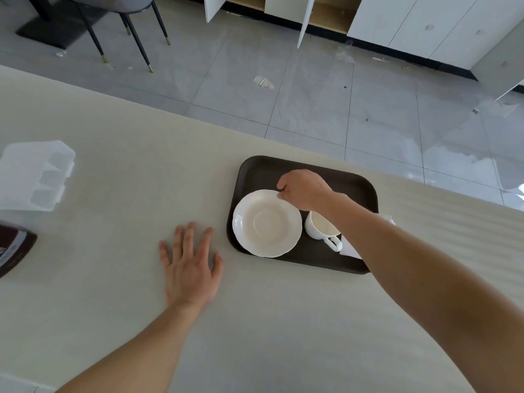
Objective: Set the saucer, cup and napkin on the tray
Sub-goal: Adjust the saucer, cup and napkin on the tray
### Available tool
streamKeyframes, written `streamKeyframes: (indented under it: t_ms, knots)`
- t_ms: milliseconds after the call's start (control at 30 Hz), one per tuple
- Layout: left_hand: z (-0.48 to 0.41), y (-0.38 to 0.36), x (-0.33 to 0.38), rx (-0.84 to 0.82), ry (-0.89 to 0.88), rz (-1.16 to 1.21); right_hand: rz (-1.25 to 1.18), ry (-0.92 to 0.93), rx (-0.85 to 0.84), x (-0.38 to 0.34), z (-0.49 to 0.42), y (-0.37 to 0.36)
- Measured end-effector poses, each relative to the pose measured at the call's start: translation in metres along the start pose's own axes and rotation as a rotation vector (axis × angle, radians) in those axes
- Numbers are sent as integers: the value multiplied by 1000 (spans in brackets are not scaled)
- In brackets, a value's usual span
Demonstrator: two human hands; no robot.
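White scalloped saucer (267, 223) lying flat on the left half of a dark brown tray (309, 171), white cup (321, 227) upright just right of it, folded white napkin (350, 249) at the tray's right edge, partly hidden under the forearm. Right hand (304, 189) curled at the saucer's far rim, fingertips touching or just above it, hard to tell which. Left hand (189, 265) spread open, palm down on the pale table (113, 123), left of the tray.

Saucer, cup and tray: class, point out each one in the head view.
Saucer (266, 223), head view, centre well.
Cup (321, 228), head view, inside of the bowl.
Tray (261, 171), head view, bare far-left corner.
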State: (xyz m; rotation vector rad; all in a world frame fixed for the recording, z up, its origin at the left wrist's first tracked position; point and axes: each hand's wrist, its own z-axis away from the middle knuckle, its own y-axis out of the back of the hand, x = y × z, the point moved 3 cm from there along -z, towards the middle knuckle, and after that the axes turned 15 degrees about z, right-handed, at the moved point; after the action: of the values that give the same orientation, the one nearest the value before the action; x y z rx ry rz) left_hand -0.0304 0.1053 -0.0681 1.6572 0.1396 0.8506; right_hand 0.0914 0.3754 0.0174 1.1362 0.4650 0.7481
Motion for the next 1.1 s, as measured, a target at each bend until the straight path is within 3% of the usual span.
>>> streamKeyframes:
  t_ms: [500,1100]
  knots:
    - [0,-1,-1,-20,6,-21,-67,5,17,-4,-22,-8]
    - [0,4,2,-61,21,-19,-229,-183,139,22,-53,-3]
